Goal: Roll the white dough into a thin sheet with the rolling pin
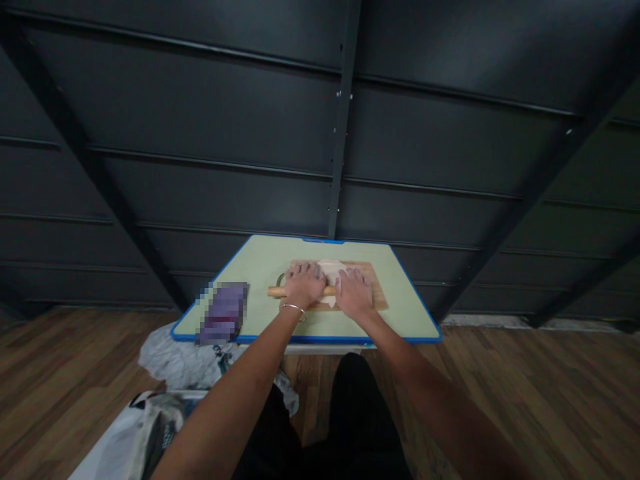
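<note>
A wooden rolling pin (277, 291) lies crosswise under both palms in the head view. My left hand (304, 283) rests flat on it left of the middle, fingers stretched forward, with a thin bangle at the wrist. Over its right part lies my right hand (354, 290), fingers also stretched out, hiding that end. Neither hand is wrapped round the pin. Beneath it, a pale, thin sheet of dough (331, 269) is spread on a wooden cutting board (381, 293); the hands cover parts of the sheet.
The board sits on a pale green, blue-rimmed table (407, 313). A blurred purple packet (223, 312) lies at its left. Crumpled plastic (173, 360) and a white container (113, 437) stand at lower left. A dark panelled wall (240, 120) rises behind the table.
</note>
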Available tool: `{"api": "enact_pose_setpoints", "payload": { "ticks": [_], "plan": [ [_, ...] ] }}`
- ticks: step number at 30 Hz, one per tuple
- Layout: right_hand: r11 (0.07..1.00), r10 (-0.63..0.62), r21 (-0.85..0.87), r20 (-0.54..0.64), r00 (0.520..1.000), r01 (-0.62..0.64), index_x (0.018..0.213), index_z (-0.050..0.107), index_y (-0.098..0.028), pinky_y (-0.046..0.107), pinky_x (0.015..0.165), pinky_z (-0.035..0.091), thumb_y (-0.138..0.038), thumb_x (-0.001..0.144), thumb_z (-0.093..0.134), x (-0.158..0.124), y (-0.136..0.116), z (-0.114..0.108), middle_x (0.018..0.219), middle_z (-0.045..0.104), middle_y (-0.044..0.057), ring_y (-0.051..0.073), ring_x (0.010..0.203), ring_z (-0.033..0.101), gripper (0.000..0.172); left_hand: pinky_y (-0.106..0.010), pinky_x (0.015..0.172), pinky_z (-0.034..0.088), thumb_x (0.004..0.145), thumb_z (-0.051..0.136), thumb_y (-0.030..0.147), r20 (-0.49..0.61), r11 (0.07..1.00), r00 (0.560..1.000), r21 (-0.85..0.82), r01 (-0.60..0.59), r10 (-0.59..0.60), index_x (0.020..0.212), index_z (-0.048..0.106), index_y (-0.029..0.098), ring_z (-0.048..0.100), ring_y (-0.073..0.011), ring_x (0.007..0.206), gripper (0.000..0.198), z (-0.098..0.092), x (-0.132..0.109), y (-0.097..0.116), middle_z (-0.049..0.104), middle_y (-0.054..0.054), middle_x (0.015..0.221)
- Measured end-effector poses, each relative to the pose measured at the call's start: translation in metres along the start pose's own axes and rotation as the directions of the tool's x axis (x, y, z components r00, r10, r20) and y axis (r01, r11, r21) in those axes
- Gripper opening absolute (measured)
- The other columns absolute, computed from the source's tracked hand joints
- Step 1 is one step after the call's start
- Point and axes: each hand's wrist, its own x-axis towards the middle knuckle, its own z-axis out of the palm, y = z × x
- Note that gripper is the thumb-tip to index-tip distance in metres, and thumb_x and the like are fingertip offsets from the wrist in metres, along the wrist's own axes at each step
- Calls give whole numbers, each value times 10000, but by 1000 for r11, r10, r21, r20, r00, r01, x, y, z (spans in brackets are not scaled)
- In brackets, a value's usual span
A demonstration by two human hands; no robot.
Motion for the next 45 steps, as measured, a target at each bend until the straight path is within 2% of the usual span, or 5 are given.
{"api": "enact_pose_setpoints", "payload": {
  "ticks": [7, 14, 22, 31, 45],
  "plan": [
    [999, -24, 38, -21, 999, 25, 1435, 629, -214, 465, 1140, 375, -342, 1117, 298, -7, 1, 8, 1536, 590, 109, 300, 1406, 507, 477, -552, 1227, 281, 1081, 260, 361, -83, 1000, 996, 0, -27, 27, 1530, 561, 187, 453, -354, 1481, 567, 10, -8, -3, 535, -106, 1599],
    [998, -38, 40, -33, 999, 39, 1532, 557, -177, 473, 1199, 306, -344, 1108, 312, -19, 0, 8, 1564, 566, 114, 307, 1455, 472, 517, -479, 1173, 354, 1078, 313, 331, -100, 995, 990, 46, -92, 97, 1477, 613, 160, 539, -338, 1405, 527, 4, -18, -2, 621, -129, 1504],
    [998, -67, -19, -22, 997, 67, 1399, 641, -165, 388, 1049, 421, -321, 1108, 348, -28, 1, 0, 1372, 701, 138, 263, 1212, 641, 441, -450, 1039, 431, 1072, 360, 319, -92, 984, 981, 70, -163, 169, 1173, 762, 156, 610, -327, 1286, 445, 0, -29, -3, 723, -143, 1320],
    [995, -71, -75, -14, 997, 69, 1187, 697, -192, 365, 921, 456, -323, 1113, 355, -36, -1, -4, 1165, 758, 122, 256, 1048, 674, 373, -455, 1054, 422, 1077, 365, 350, -127, 987, 979, 48, -152, 157, 1185, 764, 164, 621, -318, 1269, 453, 5, -34, -4, 740, -135, 1298],
    [985, -116, 127, -20, 993, 118, 1453, 634, -193, 397, 1095, 416, -500, 1075, 498, -48, 9, 0, 1411, 689, 127, 276, 1264, 630, 505, -440, 1068, 414, 1089, 340, 339, -101, 980, 975, 61, -191, 197, 1222, 742, 180, 640, -287, 1251, 451, -1, -50, -6, 730, -124, 1318]
  ]
}}
